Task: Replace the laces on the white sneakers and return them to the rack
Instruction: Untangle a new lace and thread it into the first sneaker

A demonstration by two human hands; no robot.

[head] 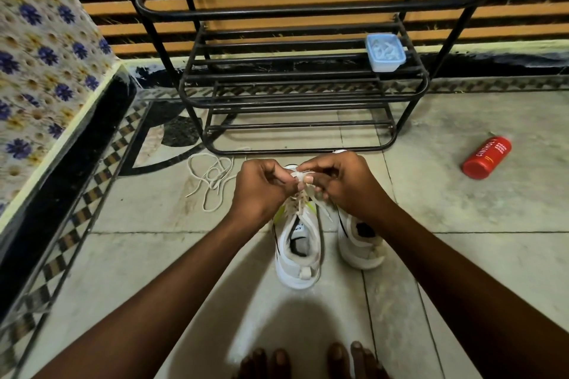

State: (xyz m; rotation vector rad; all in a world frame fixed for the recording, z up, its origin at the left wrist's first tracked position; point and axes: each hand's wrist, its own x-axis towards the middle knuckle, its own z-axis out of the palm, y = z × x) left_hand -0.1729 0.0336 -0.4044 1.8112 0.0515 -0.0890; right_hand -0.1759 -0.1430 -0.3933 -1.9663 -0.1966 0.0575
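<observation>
Two white sneakers stand side by side on the tiled floor, heels toward me. The left sneaker (298, 251) has a white lace (300, 175) threaded through its eyelets. My left hand (261, 188) and my right hand (341, 183) meet above its tongue, and both pinch that lace between fingertips. The right sneaker (358, 243) stands partly under my right wrist. A loose white lace (211, 177) lies in a tangle on the floor to the left of my hands. The black metal shoe rack (295, 77) stands just beyond the shoes.
A pale blue lidded plastic box (385, 52) sits on a middle rack shelf at the right. A red bottle (486, 157) lies on its side on the floor at the right. A flower-patterned tiled ledge (46, 71) runs along the left. My toes (311, 360) show at the bottom.
</observation>
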